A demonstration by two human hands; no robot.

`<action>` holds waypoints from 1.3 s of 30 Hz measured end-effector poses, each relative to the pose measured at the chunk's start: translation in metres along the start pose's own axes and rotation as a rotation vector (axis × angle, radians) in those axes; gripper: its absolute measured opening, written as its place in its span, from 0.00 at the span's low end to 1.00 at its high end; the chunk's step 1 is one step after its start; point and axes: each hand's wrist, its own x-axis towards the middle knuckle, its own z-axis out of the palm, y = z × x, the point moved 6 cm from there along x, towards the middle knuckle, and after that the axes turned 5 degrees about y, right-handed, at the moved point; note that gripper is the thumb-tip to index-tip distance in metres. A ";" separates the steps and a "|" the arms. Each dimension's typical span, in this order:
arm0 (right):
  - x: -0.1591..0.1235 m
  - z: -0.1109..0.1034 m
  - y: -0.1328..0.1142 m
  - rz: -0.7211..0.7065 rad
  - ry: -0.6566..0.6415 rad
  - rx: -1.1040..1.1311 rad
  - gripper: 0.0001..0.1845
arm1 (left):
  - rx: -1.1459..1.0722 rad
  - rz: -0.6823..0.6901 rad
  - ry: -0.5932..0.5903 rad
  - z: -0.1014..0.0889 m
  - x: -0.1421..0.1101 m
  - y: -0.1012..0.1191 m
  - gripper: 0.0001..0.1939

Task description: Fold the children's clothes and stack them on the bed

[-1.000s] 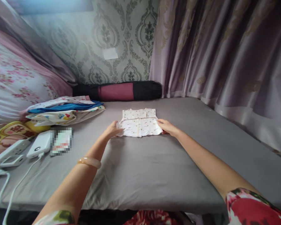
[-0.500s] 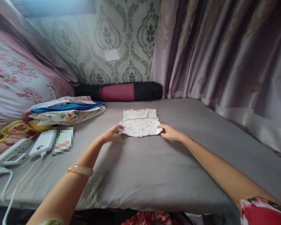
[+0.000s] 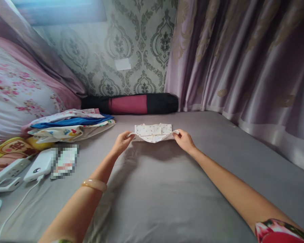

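- Patterned white garment point(image 3: 153, 129): one, centre of frame, on the grey sheet point(image 3: 152, 192).
- Left hand point(image 3: 122, 141): closed in a pinch on the near left corner. Right hand point(image 3: 184, 139): same grip, near right corner.
- Done, by the look of it: far section already doubled over, lying fairly flat.
- Left, in my judgement: near edge is lifted, sagging between the hands, not yet laid down (underside hard to make out).
- Cloth pile point(image 3: 72, 124), left of frame: one, at least three layers by colour; whether each is folded, cannot tell.
- Other counts: one bangle point(image 3: 94, 185), left wrist; one power strip point(image 3: 10, 172) and one white power bank point(image 3: 40, 164), lower left; one dark red-and-black roll point(image 3: 128, 104), upper centre.
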 end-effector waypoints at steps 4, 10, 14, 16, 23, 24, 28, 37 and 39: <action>0.017 0.006 0.005 0.081 0.101 0.000 0.13 | -0.041 -0.021 0.119 0.008 0.020 -0.002 0.16; 0.038 0.021 0.012 0.112 0.173 -0.047 0.17 | 0.019 -0.046 0.245 0.022 0.044 -0.006 0.18; 0.056 0.033 0.019 0.117 0.175 -0.090 0.18 | 0.088 -0.070 0.284 0.031 0.064 -0.012 0.17; 0.065 0.040 0.024 0.128 0.153 -0.137 0.18 | 0.142 -0.085 0.283 0.037 0.076 -0.018 0.16; 0.078 0.063 0.046 0.224 -0.001 -0.352 0.15 | 0.367 -0.246 0.181 0.062 0.094 -0.051 0.15; 0.077 0.065 0.049 0.245 -0.014 -0.373 0.14 | 0.388 -0.271 0.178 0.063 0.092 -0.055 0.15; 0.075 0.067 0.052 0.280 -0.007 -0.416 0.15 | 0.464 -0.272 0.190 0.066 0.086 -0.059 0.14; 0.085 0.068 0.060 0.347 -0.143 -0.441 0.16 | 0.609 -0.307 0.173 0.066 0.088 -0.052 0.14; 0.089 0.066 0.060 0.348 -0.187 -0.419 0.16 | 0.617 -0.323 0.177 0.060 0.087 -0.048 0.16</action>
